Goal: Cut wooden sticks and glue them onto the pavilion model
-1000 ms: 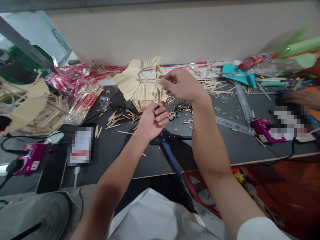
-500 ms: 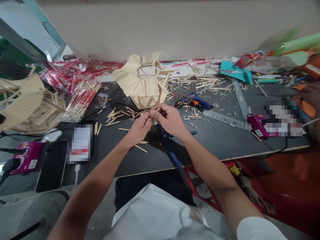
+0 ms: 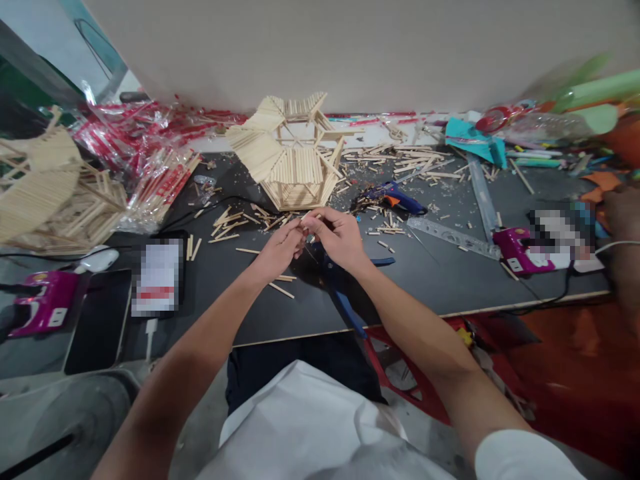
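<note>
My left hand [image 3: 284, 248] and my right hand [image 3: 341, 239] meet above the dark table, fingertips pinched together. Between them the pale end of a short wooden stick [image 3: 304, 217] peeks out; the fingers hide most of it. Just beyond my hands stands a lantern-like model of wooden sticks [image 3: 300, 170], with fanned panels and an open top. A blue-handled cutting tool [image 3: 345, 303] lies below my right hand, its handle reaching the table edge. Loose sticks [image 3: 281, 289] lie beside my left hand.
A blue glue gun [image 3: 400, 199] rests among stick scraps, near a clear ruler [image 3: 453, 237]. Another stick model [image 3: 55, 187] and wrapped sticks [image 3: 170, 183] stand left. Phones [image 3: 100, 320] and purple power strips [image 3: 45, 303] lie on the table. Another person's arm [image 3: 625, 233] is at far right.
The camera view has shifted slightly. My hands stay together at nearly the same spot, with a small shift of the fingers around the stick.
</note>
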`<control>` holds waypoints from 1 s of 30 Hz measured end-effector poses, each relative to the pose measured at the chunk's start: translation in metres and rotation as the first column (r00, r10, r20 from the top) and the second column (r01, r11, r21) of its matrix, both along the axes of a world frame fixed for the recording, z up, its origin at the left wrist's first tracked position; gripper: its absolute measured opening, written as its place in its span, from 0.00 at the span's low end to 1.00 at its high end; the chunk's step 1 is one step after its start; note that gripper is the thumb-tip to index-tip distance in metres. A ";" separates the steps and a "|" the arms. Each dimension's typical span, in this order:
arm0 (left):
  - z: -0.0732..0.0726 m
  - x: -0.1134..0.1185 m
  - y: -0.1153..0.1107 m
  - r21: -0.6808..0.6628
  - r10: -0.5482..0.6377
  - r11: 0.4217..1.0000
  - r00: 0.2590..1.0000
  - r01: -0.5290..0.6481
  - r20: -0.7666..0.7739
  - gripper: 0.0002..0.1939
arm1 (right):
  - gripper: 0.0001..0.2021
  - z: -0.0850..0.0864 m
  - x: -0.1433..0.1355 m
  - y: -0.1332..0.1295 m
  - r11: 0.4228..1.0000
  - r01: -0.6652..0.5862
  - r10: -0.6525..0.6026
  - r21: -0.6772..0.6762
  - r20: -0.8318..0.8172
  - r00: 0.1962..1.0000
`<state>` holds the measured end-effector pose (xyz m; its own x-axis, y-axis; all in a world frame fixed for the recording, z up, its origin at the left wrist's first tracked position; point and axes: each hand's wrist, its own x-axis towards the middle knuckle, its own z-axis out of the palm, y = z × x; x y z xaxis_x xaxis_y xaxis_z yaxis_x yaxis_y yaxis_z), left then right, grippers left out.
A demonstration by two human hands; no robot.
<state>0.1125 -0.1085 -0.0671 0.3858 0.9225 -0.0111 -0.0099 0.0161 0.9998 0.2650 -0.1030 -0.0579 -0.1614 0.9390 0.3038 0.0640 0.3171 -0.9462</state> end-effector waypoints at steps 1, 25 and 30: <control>0.000 0.000 0.000 -0.012 -0.003 1.000 1.000 0.003 0.014 0.16 | 0.19 0.000 0.000 0.000 1.000 -0.001 0.001 0.005 0.005 1.000; 0.014 -0.020 -0.006 0.726 0.368 0.686 0.837 0.050 -0.405 0.17 | 0.24 0.017 0.007 -0.002 0.989 -0.021 0.000 -0.143 -0.146 0.989; 0.010 -0.024 -0.003 0.763 0.398 0.643 0.825 0.062 -0.402 0.16 | 0.25 0.020 0.032 -0.017 0.990 0.057 -0.049 -0.129 0.070 0.996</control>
<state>0.0882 -0.1116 -0.0573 0.3694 0.7536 0.5437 0.5545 -0.6482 0.5218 0.2971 -0.1195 -0.0381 -0.1263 0.9777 0.1680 0.1417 0.1854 -0.9724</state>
